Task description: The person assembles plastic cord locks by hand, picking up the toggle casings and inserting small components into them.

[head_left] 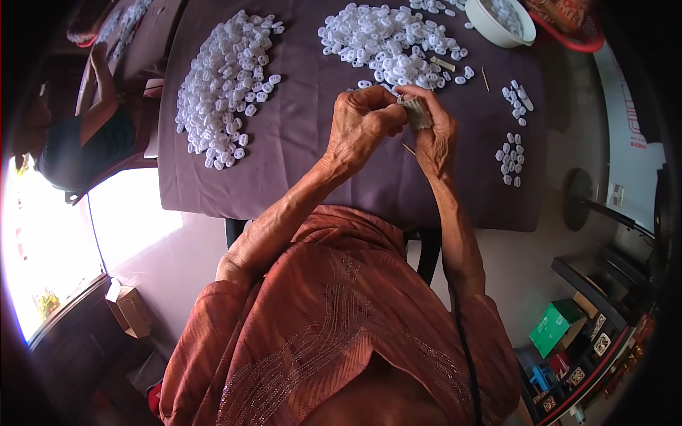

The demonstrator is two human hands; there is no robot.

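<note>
My hands meet over the near middle of the cloth-covered table. My right hand [435,135] is closed on a small ribbed, pale grey-green piece [416,113], perhaps cloth. A thin brown stick [408,149] shows just below, beside the right palm. My left hand [359,126] is closed in a pinch against that piece; whatever lies between its fingertips is hidden. Just beyond the hands spreads a heap of small white oval plastic pieces with holes [383,39]. A second heap of the same white pieces [224,85] lies to the left.
Small groups of white pieces [509,157] lie at the right. A white bowl [490,30] of pieces and a red basket [586,44] stand far right. Another thin stick [486,79] lies on the brown tablecloth [298,106]. Another person [85,135] sits at the left.
</note>
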